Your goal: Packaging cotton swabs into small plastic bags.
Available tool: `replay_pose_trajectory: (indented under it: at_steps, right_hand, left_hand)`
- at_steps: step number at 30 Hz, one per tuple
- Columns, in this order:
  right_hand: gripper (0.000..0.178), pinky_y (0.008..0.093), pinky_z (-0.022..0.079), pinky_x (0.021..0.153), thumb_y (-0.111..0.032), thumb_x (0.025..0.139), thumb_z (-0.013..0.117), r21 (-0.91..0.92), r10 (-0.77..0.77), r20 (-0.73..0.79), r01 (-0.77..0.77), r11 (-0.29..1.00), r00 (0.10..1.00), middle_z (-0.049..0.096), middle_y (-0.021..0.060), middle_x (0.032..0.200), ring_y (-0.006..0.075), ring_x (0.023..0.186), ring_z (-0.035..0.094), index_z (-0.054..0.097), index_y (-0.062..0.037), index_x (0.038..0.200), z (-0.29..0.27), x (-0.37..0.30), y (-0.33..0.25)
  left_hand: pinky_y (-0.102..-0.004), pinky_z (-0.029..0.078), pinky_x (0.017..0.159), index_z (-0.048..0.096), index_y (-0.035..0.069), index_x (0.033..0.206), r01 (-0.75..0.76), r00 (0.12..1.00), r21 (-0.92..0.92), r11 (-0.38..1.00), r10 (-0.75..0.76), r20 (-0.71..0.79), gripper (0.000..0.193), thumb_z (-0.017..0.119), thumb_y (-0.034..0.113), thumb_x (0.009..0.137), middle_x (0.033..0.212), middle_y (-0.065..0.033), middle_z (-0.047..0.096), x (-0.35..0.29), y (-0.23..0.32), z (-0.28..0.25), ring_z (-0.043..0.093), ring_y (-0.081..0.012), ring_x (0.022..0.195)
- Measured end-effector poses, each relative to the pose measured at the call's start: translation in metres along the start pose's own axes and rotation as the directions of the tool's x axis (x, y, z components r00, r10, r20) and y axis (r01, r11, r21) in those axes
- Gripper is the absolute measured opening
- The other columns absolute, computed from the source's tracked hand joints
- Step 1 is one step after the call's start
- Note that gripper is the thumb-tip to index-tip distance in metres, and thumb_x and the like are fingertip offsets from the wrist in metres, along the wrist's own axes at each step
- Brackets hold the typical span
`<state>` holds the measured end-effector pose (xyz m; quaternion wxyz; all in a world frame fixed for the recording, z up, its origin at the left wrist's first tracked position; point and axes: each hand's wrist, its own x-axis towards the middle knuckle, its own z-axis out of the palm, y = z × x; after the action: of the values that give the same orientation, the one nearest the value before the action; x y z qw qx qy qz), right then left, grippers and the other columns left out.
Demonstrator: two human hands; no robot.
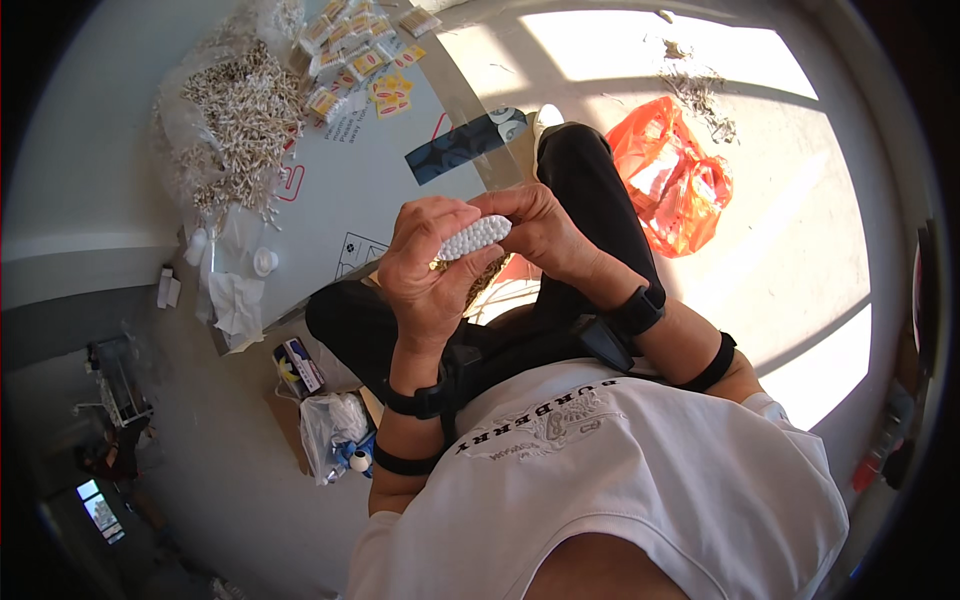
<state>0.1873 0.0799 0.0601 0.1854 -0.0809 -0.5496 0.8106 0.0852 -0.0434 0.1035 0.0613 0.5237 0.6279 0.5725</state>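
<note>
A tight oval bundle of cotton swabs is between my hands above my lap, its white tips facing up. My left hand is closed round the bundle's left side, thumb below and fingers above. On the other side, my right hand grips the bundle's right end with bent fingers. The sticks below the tips are mostly hidden by my hands. Beyond them, a big heap of loose cotton swabs lies in clear plastic on the grey table. Several packed bundles of swabs lie to the right of that heap.
Small yellow-and-white cards lie near the packs. A white cap and crumpled tissue sit at the table's near left edge. An orange plastic bag is on the floor at right; a box with plastic bags stands lower left.
</note>
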Motion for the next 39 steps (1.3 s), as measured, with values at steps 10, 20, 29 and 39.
replay_pose_trajectory:
  at_steps: [10, 20, 29, 39]
  right_hand:
    - [0.029, 0.0218, 0.050, 0.076, 0.011, 0.075, 0.065, -0.026, -0.024, 0.013, 0.024, 0.999, 1.000, 0.070, 0.0028, 0.089, 0.0060, 0.085, 0.061, 0.070, 0.0023, 0.103, 0.0006, 0.0001, 0.0003]
    - [0.028, 0.0215, 0.050, 0.076, 0.010, 0.078, 0.064, 0.009, 0.000, 0.027, -0.001, 1.000, 1.000, 0.070, 0.0029, 0.090, 0.0058, 0.085, 0.061, 0.069, 0.0024, 0.104, 0.0016, -0.0013, -0.0025]
    - [0.030, 0.0227, 0.052, 0.079, 0.010, 0.077, 0.067, 0.040, 0.044, -0.003, -0.044, 0.998, 0.999, 0.070, 0.0044, 0.094, 0.0084, 0.087, 0.063, 0.069, 0.0016, 0.106, -0.0024, -0.0026, 0.0009]
    - [0.031, 0.0257, 0.053, 0.080, 0.012, 0.075, 0.065, 0.038, 0.032, -0.023, -0.031, 0.999, 0.999, 0.071, 0.0082, 0.094, 0.0131, 0.087, 0.066, 0.069, 0.0036, 0.105, -0.0005, -0.0036, 0.0018]
  left_hand:
    - [-0.0348, 0.051, 0.082, 0.067, 0.002, 0.097, -0.036, 0.999, 0.007, 0.999, 0.036, 0.013, 0.036, 0.083, 0.005, 0.065, 0.095, -0.0074, 0.068, 0.0006, 0.0002, -0.0010, 0.063, -0.0256, 0.093]
    - [-0.0333, 0.051, 0.082, 0.066, 0.000, 0.097, 0.039, 0.999, -0.072, 0.997, -0.039, 0.002, 0.034, 0.080, -0.001, 0.066, 0.097, -0.0097, 0.066, -0.0016, 0.0032, -0.0014, 0.063, -0.0239, 0.093]
    - [-0.0325, 0.050, 0.081, 0.065, 0.000, 0.098, 0.081, 0.996, -0.095, 0.992, -0.084, -0.023, 0.033, 0.078, -0.001, 0.068, 0.097, -0.0114, 0.065, -0.0037, 0.0054, -0.0043, 0.063, -0.0232, 0.091]
    - [-0.0322, 0.051, 0.080, 0.065, 0.001, 0.097, 0.063, 0.998, -0.079, 0.995, -0.065, -0.022, 0.032, 0.079, 0.000, 0.068, 0.096, -0.0104, 0.066, -0.0061, 0.0036, -0.0070, 0.063, -0.0229, 0.091]
